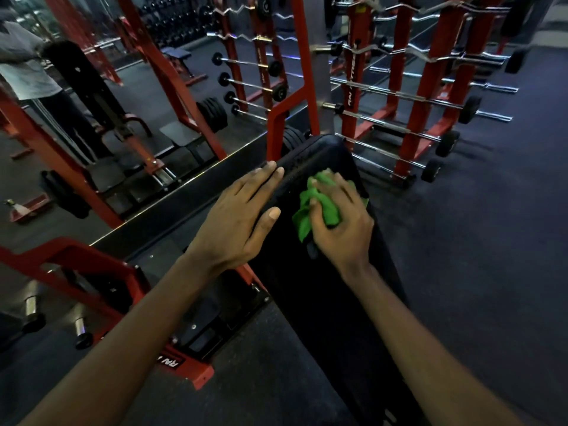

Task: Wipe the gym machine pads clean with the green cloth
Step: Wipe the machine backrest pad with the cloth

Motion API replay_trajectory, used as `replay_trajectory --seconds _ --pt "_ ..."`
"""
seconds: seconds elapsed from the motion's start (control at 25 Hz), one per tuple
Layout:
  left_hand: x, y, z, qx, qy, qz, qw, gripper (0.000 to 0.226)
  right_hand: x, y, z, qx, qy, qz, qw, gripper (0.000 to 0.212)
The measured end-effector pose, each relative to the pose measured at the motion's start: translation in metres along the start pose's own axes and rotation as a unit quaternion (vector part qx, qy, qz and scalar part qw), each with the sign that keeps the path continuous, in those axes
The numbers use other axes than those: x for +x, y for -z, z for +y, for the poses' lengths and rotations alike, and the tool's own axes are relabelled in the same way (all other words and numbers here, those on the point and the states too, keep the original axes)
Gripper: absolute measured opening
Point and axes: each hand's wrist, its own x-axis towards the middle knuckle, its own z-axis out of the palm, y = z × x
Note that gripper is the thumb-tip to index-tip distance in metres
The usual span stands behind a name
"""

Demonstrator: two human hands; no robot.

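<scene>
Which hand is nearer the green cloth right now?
Right. The right hand grips the green cloth on the black pad; the left hand rests flat on the pad's left edge.

Light was dim with a cool blue cast. Chrome bars (413, 95) glinted. The black pad (322, 287) was nearly lost in shadow. Right hand (341, 222) slightly motion-blurred. Edges bowed by wide lens; background soft.

A red rack (351, 118) in the upper right of the frame holds chrome barbells (469, 109) in tiers (some straight, some wavy), standing on dark floor matting (491, 241). At the left a mirror (147, 87) shows a standing person (24, 72) in a grey shirt, red uprights and black weight plates (213, 113). Two chrome pegs (30, 305) jut beside a red frame (92, 253) at the lower left.
</scene>
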Motion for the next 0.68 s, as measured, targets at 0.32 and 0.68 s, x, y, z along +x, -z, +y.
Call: replay_trajectory --seconds 0.32,0.68 --pt "-0.004 0.003 0.001 -0.067 0.019 0.0 0.998 0.069 0.099 -0.011 -0.02 -0.011 -0.048 0.04 0.998 0.019" --pt "-0.002 0.013 -0.014 -0.151 -0.034 0.006 0.988 0.055 -0.042 -0.009 -0.034 0.051 -0.001 -0.018 0.999 0.025"
